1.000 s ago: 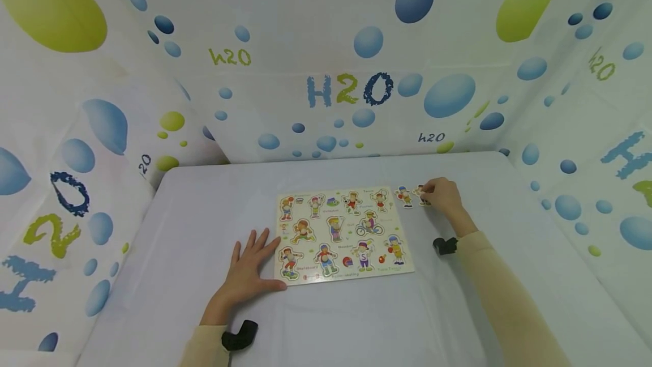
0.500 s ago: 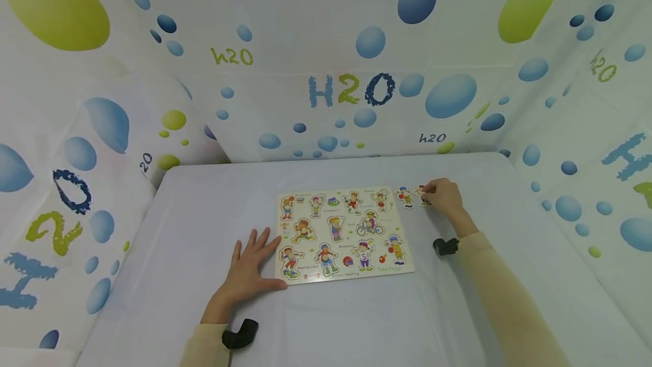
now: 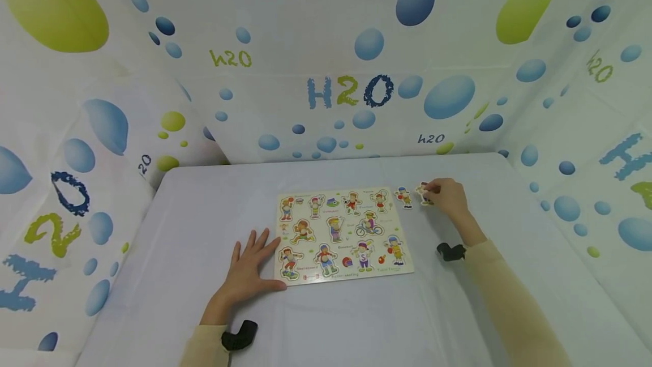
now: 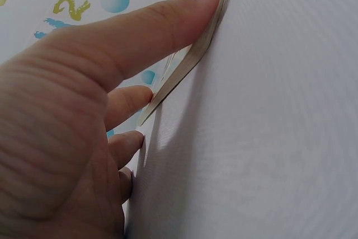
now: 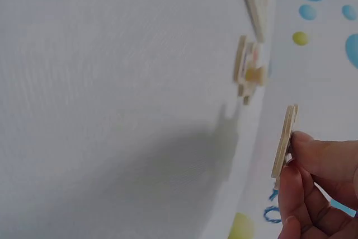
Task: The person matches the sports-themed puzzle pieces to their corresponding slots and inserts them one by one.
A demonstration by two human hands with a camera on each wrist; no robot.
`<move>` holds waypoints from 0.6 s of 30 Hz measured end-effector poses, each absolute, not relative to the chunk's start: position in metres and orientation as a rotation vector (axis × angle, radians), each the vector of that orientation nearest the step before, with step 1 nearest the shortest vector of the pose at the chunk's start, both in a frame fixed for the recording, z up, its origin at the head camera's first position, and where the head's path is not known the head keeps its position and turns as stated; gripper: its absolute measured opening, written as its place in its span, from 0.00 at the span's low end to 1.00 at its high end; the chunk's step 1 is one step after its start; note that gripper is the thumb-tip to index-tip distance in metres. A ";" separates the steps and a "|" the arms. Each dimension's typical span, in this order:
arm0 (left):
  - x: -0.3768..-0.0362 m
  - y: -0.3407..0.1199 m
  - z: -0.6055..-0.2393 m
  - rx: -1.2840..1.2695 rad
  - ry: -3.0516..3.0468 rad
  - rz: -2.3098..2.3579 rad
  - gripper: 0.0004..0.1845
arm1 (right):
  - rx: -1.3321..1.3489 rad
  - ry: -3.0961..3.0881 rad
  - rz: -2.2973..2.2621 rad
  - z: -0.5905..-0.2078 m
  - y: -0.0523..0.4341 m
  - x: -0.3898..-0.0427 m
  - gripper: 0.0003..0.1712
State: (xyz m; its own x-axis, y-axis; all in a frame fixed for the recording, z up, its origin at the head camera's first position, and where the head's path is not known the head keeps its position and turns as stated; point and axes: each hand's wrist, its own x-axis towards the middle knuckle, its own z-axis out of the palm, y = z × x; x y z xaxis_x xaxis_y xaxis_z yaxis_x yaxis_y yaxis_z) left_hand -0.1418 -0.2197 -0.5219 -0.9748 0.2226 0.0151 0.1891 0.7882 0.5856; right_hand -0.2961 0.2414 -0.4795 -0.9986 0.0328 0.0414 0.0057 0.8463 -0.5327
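Right wrist: puzzle piece [image 5: 284, 141] pinched between fingers [image 5: 313, 158], off table.

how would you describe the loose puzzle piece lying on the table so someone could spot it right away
Find the puzzle board in the middle of the white table, then look just off its far right corner. Two small figure pieces sit there. The loose piece lies flat on the cloth beside the board, untouched, while the other piece farther right is pinched in the right hand.
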 end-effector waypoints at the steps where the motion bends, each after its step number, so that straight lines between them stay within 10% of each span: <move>1: -0.142 -0.220 -0.522 0.338 2.920 0.947 0.57 | -0.017 -2.964 0.869 -0.478 0.240 -0.294 0.10; 18: -0.140 -0.219 -0.520 0.330 2.926 0.940 0.57 | 0.264 -2.902 0.995 -0.455 0.192 -0.235 0.07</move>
